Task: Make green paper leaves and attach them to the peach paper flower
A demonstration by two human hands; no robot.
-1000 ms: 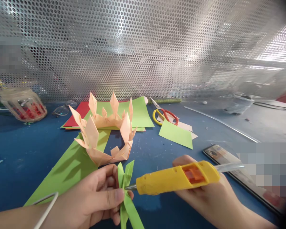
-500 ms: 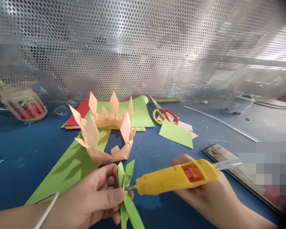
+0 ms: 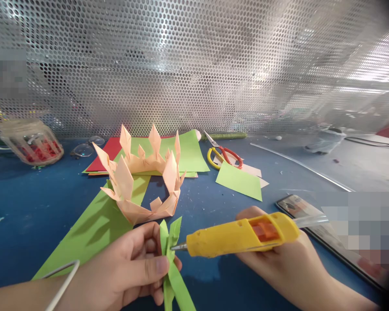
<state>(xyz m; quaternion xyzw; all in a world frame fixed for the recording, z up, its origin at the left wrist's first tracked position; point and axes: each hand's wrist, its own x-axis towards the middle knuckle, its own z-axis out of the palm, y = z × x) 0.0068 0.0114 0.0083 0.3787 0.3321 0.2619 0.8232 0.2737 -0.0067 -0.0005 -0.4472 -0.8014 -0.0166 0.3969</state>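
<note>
Between thumb and fingers, my left hand (image 3: 132, 265) pinches two crossed green paper strips (image 3: 176, 280) near where they overlap. My right hand (image 3: 278, 263) is wrapped round a yellow hot glue gun (image 3: 230, 236), with a clear glue stick (image 3: 311, 221) poking from its rear. The gun's metal nozzle lies at the strips, just above my left thumb; whether it touches them I cannot tell. Just beyond my left hand stands a peach folded-paper crown (image 3: 149, 211) with upright points.
Green sheets (image 3: 81, 242) lie under and behind the crown, with red paper (image 3: 99, 160) at the back. Scissors (image 3: 225, 157) rest by a small green piece (image 3: 241, 181). A phone (image 3: 324, 237) lies right, a jar (image 3: 32, 144) of red bits left. Perforated metal (image 3: 194, 65) rises behind.
The glue gun's nozzle has shifted slightly up along the green strips, and the gun's body has risen a little. My left hand has stayed almost still.
</note>
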